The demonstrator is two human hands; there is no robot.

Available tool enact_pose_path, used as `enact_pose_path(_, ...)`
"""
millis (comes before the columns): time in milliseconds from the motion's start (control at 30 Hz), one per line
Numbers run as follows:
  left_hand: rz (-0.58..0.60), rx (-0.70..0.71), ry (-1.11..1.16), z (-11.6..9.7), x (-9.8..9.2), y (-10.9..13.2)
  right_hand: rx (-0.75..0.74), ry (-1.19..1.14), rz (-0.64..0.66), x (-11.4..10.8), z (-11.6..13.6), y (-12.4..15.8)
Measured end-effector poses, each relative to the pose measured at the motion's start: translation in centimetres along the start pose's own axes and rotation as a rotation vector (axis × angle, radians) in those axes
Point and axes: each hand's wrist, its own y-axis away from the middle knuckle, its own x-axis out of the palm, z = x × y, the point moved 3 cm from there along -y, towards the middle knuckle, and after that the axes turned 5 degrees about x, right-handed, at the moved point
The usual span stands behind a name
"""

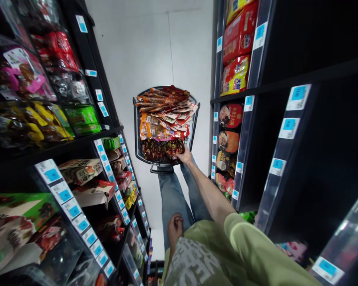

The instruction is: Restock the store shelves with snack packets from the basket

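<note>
Left of the black plastic basket (137, 135), black-framed shelving (77, 143) carries glossy snack packets, among them a green wrapped pack (82, 119), probably grouped by kind for easy picking. Inside the basket, orange-brown packets (156, 101) overlap at its far end, and dark red-brown packets (156, 150) lie across its near end, seemingly layered to save room. Nearer the body than the basket, the left hand (175, 228) hangs half-curled over the blue jeans, nothing seen in it. At the basket's near right corner, the right hand (182, 155) touches the dark packets, perhaps steadying them; whether it pinches one, I cannot tell. Right of the basket, dark shelves (286, 80) bear red plastic packs (240, 33).
</note>
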Motion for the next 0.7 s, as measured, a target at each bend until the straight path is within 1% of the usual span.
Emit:
enact_pose_path(100, -0.07, 0.011, 0.037, 0.1, 0.0, 0.2, -0.006, -0.056, 0.013, -0.7, -0.3, 0.3)
enact_pose_path(200, -0.087, 0.004, 0.026, 0.4, 0.3, 0.3, -0.03, -0.236, 0.079, -2.2, -1.0, 0.7)
enact_pose_path(300, -0.114, 0.012, 0.04, 0.7, 0.4, 0.2, -0.041, -0.372, 0.134, -4.7, -2.0, 1.6)
enact_pose_path(433, -0.173, 0.053, 0.123, 0.8, 0.5, 0.1, -0.036, -0.424, 0.164, -8.6, -2.7, 3.8)
enact_pose_path(500, -0.186, 0.067, 0.15, 0.7, 0.7, 0.2, 0.004, -0.474, 0.144, -10.3, -2.8, 5.0)
enact_pose_path(600, -0.209, 0.065, 0.186, 0.1, 1.0, 0.4, 0.059, -0.548, 0.078, -12.0, -2.5, 6.4)
enact_pose_path(700, -0.216, 0.06, 0.228, -0.8, 1.5, 0.8, 0.071, -0.61, 0.075, -13.1, -0.8, 8.4)
